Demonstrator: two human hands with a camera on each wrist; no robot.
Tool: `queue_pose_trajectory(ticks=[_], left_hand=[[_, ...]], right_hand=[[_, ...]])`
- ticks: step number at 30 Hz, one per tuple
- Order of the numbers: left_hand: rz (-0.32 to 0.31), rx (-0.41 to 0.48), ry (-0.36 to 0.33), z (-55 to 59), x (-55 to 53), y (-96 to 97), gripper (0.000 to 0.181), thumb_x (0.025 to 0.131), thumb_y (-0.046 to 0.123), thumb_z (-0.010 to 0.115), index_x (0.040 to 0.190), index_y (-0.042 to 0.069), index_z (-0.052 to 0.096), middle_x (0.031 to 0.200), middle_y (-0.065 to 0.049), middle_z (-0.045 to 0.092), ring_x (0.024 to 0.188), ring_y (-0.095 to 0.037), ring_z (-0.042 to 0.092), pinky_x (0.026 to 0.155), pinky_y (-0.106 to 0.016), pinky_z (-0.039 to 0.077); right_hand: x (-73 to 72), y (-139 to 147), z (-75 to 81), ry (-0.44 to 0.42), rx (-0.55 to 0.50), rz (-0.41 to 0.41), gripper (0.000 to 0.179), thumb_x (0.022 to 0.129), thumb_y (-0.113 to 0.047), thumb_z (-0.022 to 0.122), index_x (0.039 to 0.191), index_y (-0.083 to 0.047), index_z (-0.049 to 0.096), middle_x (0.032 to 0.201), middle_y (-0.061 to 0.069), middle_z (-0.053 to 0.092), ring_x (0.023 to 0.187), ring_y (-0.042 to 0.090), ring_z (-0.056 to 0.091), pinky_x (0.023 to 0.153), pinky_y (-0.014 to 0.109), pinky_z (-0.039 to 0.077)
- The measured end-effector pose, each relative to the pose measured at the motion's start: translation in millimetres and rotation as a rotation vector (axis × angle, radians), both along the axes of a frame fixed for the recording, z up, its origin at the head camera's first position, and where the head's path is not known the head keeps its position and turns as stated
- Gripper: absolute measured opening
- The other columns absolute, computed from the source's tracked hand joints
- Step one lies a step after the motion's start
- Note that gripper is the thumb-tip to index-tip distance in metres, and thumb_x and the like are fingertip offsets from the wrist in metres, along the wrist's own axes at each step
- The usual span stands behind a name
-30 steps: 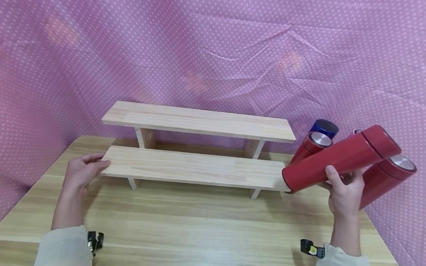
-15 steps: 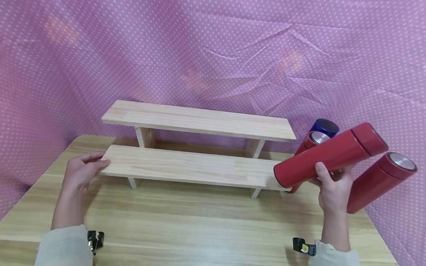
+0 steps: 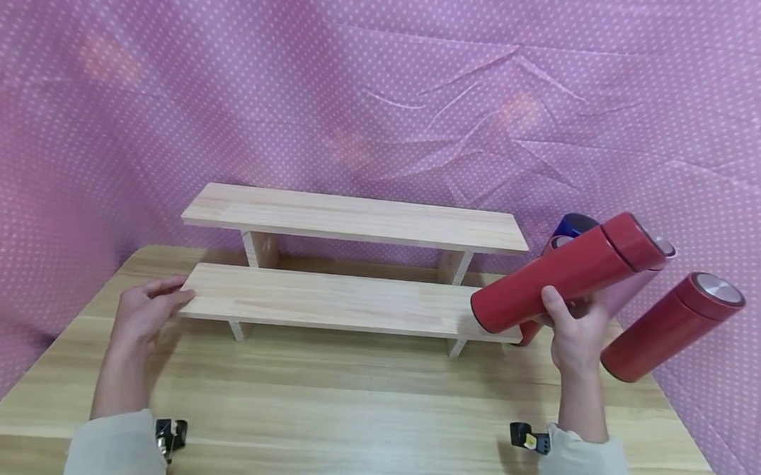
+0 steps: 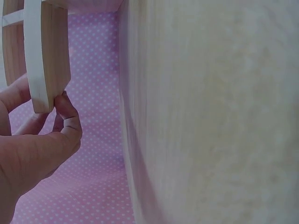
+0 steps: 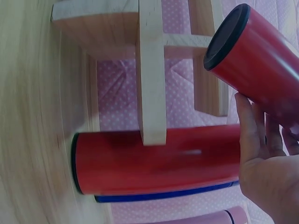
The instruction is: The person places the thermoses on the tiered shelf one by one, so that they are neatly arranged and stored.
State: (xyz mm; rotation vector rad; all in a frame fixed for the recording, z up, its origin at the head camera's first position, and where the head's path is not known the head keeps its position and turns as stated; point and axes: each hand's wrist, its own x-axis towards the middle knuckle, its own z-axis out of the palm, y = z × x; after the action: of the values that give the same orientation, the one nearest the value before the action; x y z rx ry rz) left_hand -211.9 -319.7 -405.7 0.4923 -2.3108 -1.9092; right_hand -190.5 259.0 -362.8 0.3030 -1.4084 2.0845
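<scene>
My right hand (image 3: 577, 335) grips a red thermos bottle (image 3: 564, 274) round its body. The bottle leans to the right, and its base overlaps the right end of the lower shelf board (image 3: 346, 300) of a two-tier wooden stand. In the right wrist view the held thermos (image 5: 266, 65) shows its dark base, raised beyond the board's end. At the opposite end, my left hand (image 3: 141, 308) pinches the lower board's left tip; the left wrist view has thumb and fingers on either side of the wooden board (image 4: 39, 56).
Another red thermos (image 5: 154, 161) stands just beyond the stand's right end, with a blue bottle (image 3: 575, 223) behind it. A pink bottle (image 3: 630, 287) is partly hidden behind the right hand. Farther right stands a red thermos (image 3: 673, 328). The upper board (image 3: 356, 215) backs onto pink dotted cloth.
The right hand has carried the red thermos leftward, over the lower board's right end. The pink bottle and the thermos at far right show more now. The left hand stays put.
</scene>
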Motion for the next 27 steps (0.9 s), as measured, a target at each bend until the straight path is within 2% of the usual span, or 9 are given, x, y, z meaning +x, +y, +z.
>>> queue_pose_trajectory(ticks=[7,13,17,20,24,27], left_hand=[[-0.005,0.136,0.023,-0.3,3.6,-3.4,0.051,0.089,0.014,0.081,0.137,0.009,0.062,0.104,0.018,0.061,0.089,-0.003,0.058,0.074,-0.017,0.050],[0.005,0.180,0.036,0.4,3.0,-4.4,0.033,0.087,0.010,0.082,0.119,0.017,0.075,0.097,0.019,0.065,0.086,0.001,0.061,0.073,-0.014,0.051],[0.011,0.194,0.035,0.5,2.0,-4.8,0.028,0.086,0.010,0.083,0.112,0.019,0.078,0.096,0.020,0.065,0.085,0.003,0.062,0.073,-0.012,0.051],[0.004,0.176,0.022,0.7,2.6,-5.7,0.032,0.087,0.011,0.082,0.117,0.018,0.076,0.097,0.020,0.064,0.085,0.003,0.061,0.073,-0.012,0.051],[-0.019,0.122,-0.002,1.1,2.4,-6.0,0.050,0.089,0.015,0.081,0.135,0.010,0.064,0.099,0.020,0.062,0.087,0.002,0.060,0.075,-0.015,0.051],[-0.029,0.073,-0.009,1.2,2.6,-6.4,0.057,0.090,0.017,0.081,0.141,0.006,0.057,0.099,0.021,0.062,0.087,0.000,0.059,0.075,-0.017,0.051]], right_hand=[[-3.8,-15.7,-1.5,-0.019,-0.039,0.025,0.041,0.088,0.009,0.065,0.124,-0.007,0.057,0.103,0.010,0.067,0.084,0.018,0.072,0.061,0.031,0.060],[-8.1,-26.6,-0.3,-0.002,-0.020,0.030,0.036,0.086,0.010,0.065,0.118,-0.005,0.060,0.099,0.010,0.069,0.083,0.017,0.072,0.059,0.032,0.059],[-11.2,-33.7,-1.7,-0.007,-0.018,0.056,0.039,0.086,0.010,0.065,0.121,-0.005,0.059,0.103,0.011,0.067,0.086,0.019,0.071,0.061,0.033,0.060],[-13.0,-38.9,-2.9,-0.022,0.011,0.053,0.043,0.085,0.012,0.063,0.124,-0.007,0.059,0.105,0.011,0.066,0.087,0.019,0.070,0.062,0.033,0.060],[-15.4,-44.5,-2.5,-0.043,0.077,0.023,0.047,0.084,0.011,0.064,0.126,-0.009,0.058,0.107,0.011,0.065,0.087,0.018,0.069,0.062,0.031,0.060],[-18.2,-49.7,0.1,-0.054,0.099,0.017,0.048,0.085,0.009,0.065,0.128,-0.010,0.057,0.108,0.011,0.064,0.087,0.017,0.069,0.063,0.030,0.060]])
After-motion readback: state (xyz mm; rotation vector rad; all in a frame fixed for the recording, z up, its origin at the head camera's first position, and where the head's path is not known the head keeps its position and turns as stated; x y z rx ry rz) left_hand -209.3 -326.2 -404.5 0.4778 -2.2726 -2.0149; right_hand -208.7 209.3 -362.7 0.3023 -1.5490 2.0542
